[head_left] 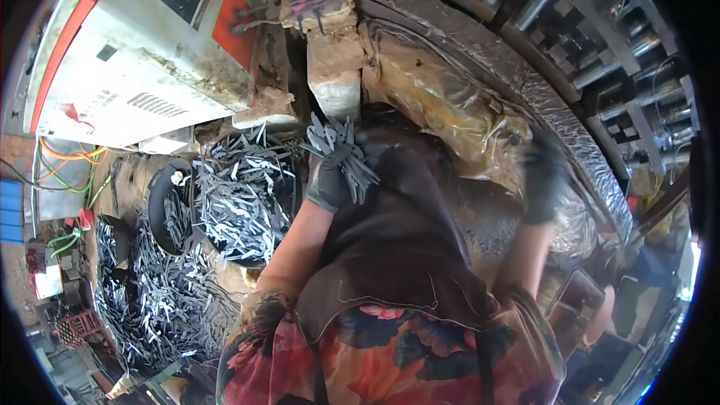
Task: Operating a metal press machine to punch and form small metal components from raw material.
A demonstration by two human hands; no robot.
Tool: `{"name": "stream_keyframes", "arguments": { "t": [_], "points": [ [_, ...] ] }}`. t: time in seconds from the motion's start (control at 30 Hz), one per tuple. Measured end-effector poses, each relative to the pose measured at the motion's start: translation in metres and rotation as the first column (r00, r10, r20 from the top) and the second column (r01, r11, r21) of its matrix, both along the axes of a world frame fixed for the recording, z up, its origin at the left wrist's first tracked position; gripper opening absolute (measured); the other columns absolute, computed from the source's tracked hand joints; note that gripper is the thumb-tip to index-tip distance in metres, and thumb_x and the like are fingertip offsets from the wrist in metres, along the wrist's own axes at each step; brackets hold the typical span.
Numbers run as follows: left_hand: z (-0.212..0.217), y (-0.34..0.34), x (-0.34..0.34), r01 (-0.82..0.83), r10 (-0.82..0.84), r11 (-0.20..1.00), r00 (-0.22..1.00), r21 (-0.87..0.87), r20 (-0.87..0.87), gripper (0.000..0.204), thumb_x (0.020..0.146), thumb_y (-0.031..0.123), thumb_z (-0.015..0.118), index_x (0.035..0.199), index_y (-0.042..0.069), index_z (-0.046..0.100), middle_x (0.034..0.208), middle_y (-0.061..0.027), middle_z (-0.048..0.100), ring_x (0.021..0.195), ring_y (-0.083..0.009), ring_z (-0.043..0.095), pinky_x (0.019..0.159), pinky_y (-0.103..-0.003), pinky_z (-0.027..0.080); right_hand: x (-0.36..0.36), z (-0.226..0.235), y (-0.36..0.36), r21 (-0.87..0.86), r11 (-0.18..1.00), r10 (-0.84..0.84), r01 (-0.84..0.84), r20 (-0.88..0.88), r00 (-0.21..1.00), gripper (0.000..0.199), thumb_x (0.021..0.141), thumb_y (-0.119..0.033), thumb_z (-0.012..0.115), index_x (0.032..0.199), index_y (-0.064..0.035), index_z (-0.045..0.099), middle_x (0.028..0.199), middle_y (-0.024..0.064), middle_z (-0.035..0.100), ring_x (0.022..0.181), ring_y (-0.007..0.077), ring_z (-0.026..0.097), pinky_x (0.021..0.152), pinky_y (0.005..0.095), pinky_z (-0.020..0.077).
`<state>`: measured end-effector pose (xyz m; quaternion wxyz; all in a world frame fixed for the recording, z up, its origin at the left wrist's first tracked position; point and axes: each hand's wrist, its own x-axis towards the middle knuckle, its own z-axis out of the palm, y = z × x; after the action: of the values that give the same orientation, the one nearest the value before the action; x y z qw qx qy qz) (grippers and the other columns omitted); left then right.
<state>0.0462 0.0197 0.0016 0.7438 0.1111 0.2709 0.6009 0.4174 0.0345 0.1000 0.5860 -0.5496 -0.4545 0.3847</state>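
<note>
My left hand point(328, 185), in a dark work glove, is closed around a bunch of grey metal strips point(346, 151). The strips are slim and fan out at differing angles above and beside my fingers, in front of my dark apron point(397, 214). Off to the right, my right hand point(544, 178), also gloved, is smeared by motion beside crumpled yellowish plastic sheeting point(450, 97). Its fingers cannot be made out, nor whether it holds anything. Left of my left forearm, more such metal strips point(244, 199) fill a round dark tub.
A large heap of metal strips point(176, 296) spreads at the lower left, near a black curved container point(161, 199). A white and orange machine cabinet point(150, 60) with a lit display stands at upper left. Pale blocks point(334, 75) sit ahead; metal machinery point(607, 52) lines the upper right.
</note>
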Motion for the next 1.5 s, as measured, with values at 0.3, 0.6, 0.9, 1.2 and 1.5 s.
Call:
{"name": "stream_keyframes", "arguments": {
  "t": [0.3, 0.6, 0.9, 1.2, 1.5],
  "points": [
    [0.014, -0.009, 0.004, -0.025, 0.022, 0.999, 0.996, 0.025, 0.083, 0.038, 0.088, 0.018, 0.063, 0.120, 0.000, 0.053, 0.107, -0.0155, 0.062, 0.101, -0.0280, 0.062, 0.090, -0.043, 0.051, -0.205, -0.047, -0.001, 0.011, 0.723, 0.420, -0.691, 0.788, 0.451, 0.023, 0.090, -0.028, 0.060, 0.099, -0.0076, 0.067, 0.078, 0.0067, 0.068, 0.067, 0.0198, 0.066, 0.059, 0.0306, 0.0499],
    [0.028, -0.010, -0.013, 0.020, -0.030, 0.993, 0.996, 0.119, 0.087, 0.032, 0.088, 0.017, 0.063, 0.115, 0.003, 0.055, 0.101, -0.0131, 0.064, 0.094, -0.0249, 0.064, 0.083, -0.041, 0.055, -0.197, -0.041, 0.008, 0.084, 0.806, 0.275, -0.587, 0.824, 0.495, 0.022, 0.087, -0.025, 0.065, 0.094, -0.0049, 0.067, 0.073, 0.0085, 0.066, 0.058, 0.0135, 0.061, 0.052, 0.0276, 0.0464],
    [0.002, -0.012, -0.019, -0.045, 0.046, 0.999, 0.979, -0.011, 0.199, 0.022, 0.088, 0.013, 0.062, 0.107, 0.005, 0.056, 0.093, -0.0107, 0.064, 0.088, -0.0233, 0.064, 0.076, -0.040, 0.056, -0.213, -0.028, 0.049, -0.330, 0.747, 0.488, -0.578, -0.319, 0.813, 0.034, 0.097, -0.031, 0.049, 0.099, -0.0020, 0.066, 0.077, 0.0042, 0.065, 0.060, 0.0091, 0.057, 0.055, 0.0233, 0.0452],
    [0.010, -0.019, -0.029, -0.031, 0.032, 0.999, 0.981, -0.006, 0.190, 0.024, 0.085, 0.012, 0.065, 0.106, 0.006, 0.056, 0.093, -0.0072, 0.061, 0.088, -0.0222, 0.063, 0.074, -0.039, 0.056, -0.266, -0.027, 0.132, -0.322, 0.789, 0.405, -0.524, -0.368, 0.837, 0.030, 0.097, -0.033, 0.051, 0.101, -0.0069, 0.066, 0.080, 0.0007, 0.067, 0.063, 0.0079, 0.058, 0.055, 0.0215, 0.0430],
    [0.017, -0.017, -0.033, 0.030, -0.024, 0.999, 0.974, -0.023, 0.223, 0.022, 0.086, 0.012, 0.064, 0.106, 0.006, 0.057, 0.092, -0.0102, 0.064, 0.085, -0.0235, 0.064, 0.074, -0.037, 0.056, -0.297, -0.048, 0.217, -0.324, 0.818, 0.328, -0.475, -0.417, 0.848, 0.038, 0.097, -0.037, 0.050, 0.090, -0.0022, 0.064, 0.067, 0.0013, 0.060, 0.049, 0.0090, 0.049, 0.044, 0.0217, 0.0361]
  ]
}}
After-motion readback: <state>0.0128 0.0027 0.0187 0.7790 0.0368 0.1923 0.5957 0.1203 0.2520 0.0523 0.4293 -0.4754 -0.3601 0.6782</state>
